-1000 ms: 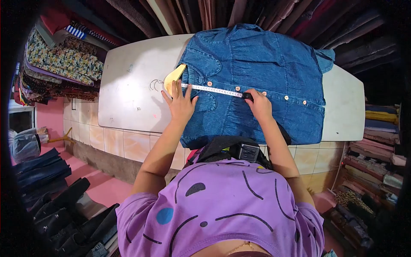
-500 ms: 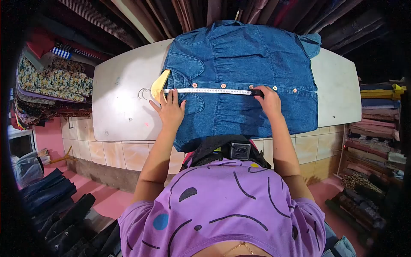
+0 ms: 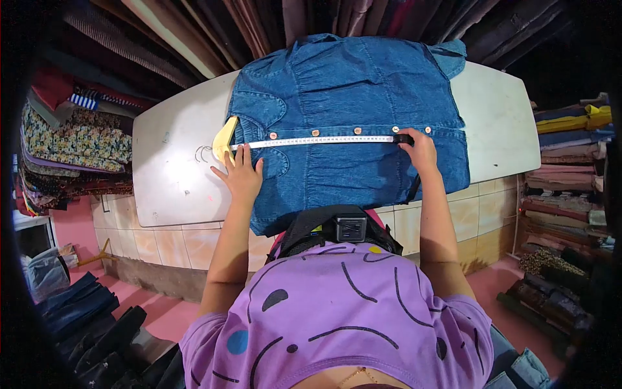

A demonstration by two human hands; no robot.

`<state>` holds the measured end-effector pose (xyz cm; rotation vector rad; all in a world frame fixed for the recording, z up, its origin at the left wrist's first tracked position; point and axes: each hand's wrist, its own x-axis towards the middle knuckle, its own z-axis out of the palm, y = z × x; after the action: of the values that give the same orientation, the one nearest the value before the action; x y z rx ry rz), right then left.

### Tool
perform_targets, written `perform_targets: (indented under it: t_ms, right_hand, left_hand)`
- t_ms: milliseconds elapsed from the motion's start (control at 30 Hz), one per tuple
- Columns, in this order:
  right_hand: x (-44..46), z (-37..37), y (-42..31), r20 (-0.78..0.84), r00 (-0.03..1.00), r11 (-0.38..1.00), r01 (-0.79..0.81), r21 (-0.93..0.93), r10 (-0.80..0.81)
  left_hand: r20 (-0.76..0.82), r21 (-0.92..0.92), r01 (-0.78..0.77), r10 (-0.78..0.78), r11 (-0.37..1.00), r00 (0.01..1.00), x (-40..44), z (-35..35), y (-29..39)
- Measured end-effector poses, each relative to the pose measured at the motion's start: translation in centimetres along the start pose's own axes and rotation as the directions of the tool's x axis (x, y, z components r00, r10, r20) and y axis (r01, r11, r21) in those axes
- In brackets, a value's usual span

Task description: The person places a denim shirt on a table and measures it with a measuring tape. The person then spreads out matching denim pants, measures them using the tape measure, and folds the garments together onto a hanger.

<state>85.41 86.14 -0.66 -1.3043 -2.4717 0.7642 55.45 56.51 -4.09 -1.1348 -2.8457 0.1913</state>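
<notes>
A blue denim shirt (image 3: 350,81) with a row of buttons lies sideways over the table, a yellow hanger (image 3: 224,137) in its collar. Along the button row stretches the white strip of a tape measure (image 3: 324,140). My left hand (image 3: 242,178) rests at the collar, its fingers spread and flat over the strip's end by the hanger. In my right hand (image 3: 422,152) is the tape measure's dark case, gripped between thumb and fingers near the lower buttons. The fingers partly cover the case.
The pale table (image 3: 172,172) runs left to right beneath the shirt. Rolls of cloth (image 3: 259,26) stand behind it. Folded fabrics are stacked at the left (image 3: 74,139) and right (image 3: 564,168). A small black device (image 3: 350,228) is at my waist, close to the table's front edge.
My right hand has drawn the case farther right along the buttons, so more strip shows. My left hand stays at the collar. The whole view has shifted slightly.
</notes>
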Motion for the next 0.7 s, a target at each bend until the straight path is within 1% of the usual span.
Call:
perform_targets:
  t_ms: [67, 100, 167, 200, 233, 267, 300, 367, 467, 567, 700]
  right_hand:
    - [0.1, -0.9, 0.6, 0.014, 0.998, 0.997, -0.058, -0.052, 0.059]
    - [0.2, -1.2, 1.2, 0.010, 0.998, 0.997, -0.062, -0.052, 0.062]
    - [0.4, -1.7, 2.8, 0.004, 0.997, 0.994, -0.072, -0.087, 0.073]
    - [0.5, -2.0, 3.7, 0.000, 0.997, 0.993, -0.075, -0.087, 0.076]
    - [0.5, -2.4, 4.5, -0.027, 0.999, 0.996, -0.048, -0.078, 0.046]
    - [0.5, -2.8, 5.4, -0.054, 0.998, 0.997, -0.020, -0.069, 0.016]
    - [0.5, -3.2, 6.0, -0.058, 0.998, 0.997, -0.024, -0.070, 0.020]
    - [0.7, -4.3, 7.2, -0.050, 0.993, 0.991, -0.112, -0.078, 0.109]
    - [0.8, -6.2, 8.7, -0.020, 0.990, 0.988, -0.139, -0.060, 0.138]
    - [1.0, -7.4, 10.7, -0.037, 0.994, 0.991, -0.109, -0.079, 0.106]
    - [1.5, -8.9, 13.8, -0.019, 0.989, 0.985, -0.149, -0.084, 0.148]
  left_hand:
    - [0.021, 0.003, 0.023, -0.023, 1.000, 1.000, 0.0, 0.0, 0.1]
    - [0.043, 0.016, 0.033, -0.034, 0.999, 0.999, 0.0, 0.1, 0.1]
    - [0.040, -0.003, 0.039, -0.039, 0.999, 0.998, 0.0, 0.3, 0.2]
    - [0.039, -0.021, 0.050, -0.050, 0.999, 0.998, 0.0, 0.2, 0.3]
    - [0.091, -0.013, 0.072, -0.070, 0.997, 0.993, 0.1, -0.1, 0.4]
    - [0.089, -0.014, 0.067, -0.066, 0.998, 0.994, 0.1, -0.2, 0.5]
    - [0.106, -0.013, 0.083, -0.082, 0.996, 0.991, 0.1, -0.3, 0.6]
    - [0.157, -0.003, 0.117, -0.115, 0.993, 0.981, 0.2, -0.7, 0.9]
    - [0.152, -0.042, 0.132, -0.124, 0.990, 0.981, 0.1, -0.4, 1.0]
    - [0.184, -0.047, 0.148, -0.138, 0.988, 0.973, 0.1, -0.5, 1.1]
    - [0.245, -0.031, 0.181, -0.168, 0.983, 0.955, 0.3, -0.9, 1.3]
